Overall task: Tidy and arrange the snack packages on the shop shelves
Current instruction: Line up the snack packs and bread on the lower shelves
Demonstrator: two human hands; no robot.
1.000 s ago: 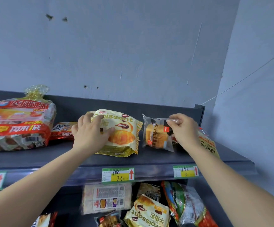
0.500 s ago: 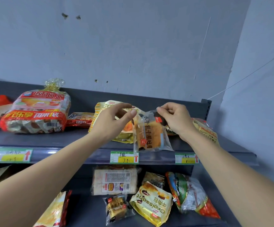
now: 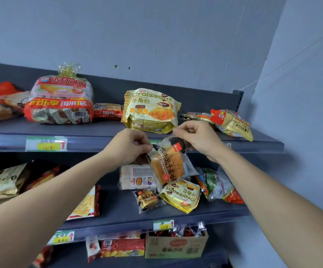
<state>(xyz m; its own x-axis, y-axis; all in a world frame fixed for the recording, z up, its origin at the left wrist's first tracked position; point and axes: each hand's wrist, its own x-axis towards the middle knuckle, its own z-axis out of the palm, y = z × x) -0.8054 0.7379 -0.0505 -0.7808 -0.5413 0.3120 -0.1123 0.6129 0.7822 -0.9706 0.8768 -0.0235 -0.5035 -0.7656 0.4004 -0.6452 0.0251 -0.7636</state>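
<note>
Both hands have brought the bread pack (image 3: 168, 165) down and forward off the top shelf (image 3: 98, 132), where the right hand alone had it a second ago; the left hand has left the croissant bag (image 3: 151, 111) and joined in. Now the left hand (image 3: 129, 146) pinches the pack's upper left edge between thumb and curled fingers, and the right hand (image 3: 197, 138) pinches its top right corner the same way. The clear pack hangs tilted in the air just below the top shelf's front edge, in front of the middle shelf (image 3: 118, 211). The croissant bag stands upright mid-shelf on top, a big red bag (image 3: 60, 101) to its left, a chips bag (image 3: 232, 122) near the right end. On the middle shelf a second croissant bag (image 3: 182, 194) lies upside down beside a small bread pack (image 3: 148, 200)
</note>
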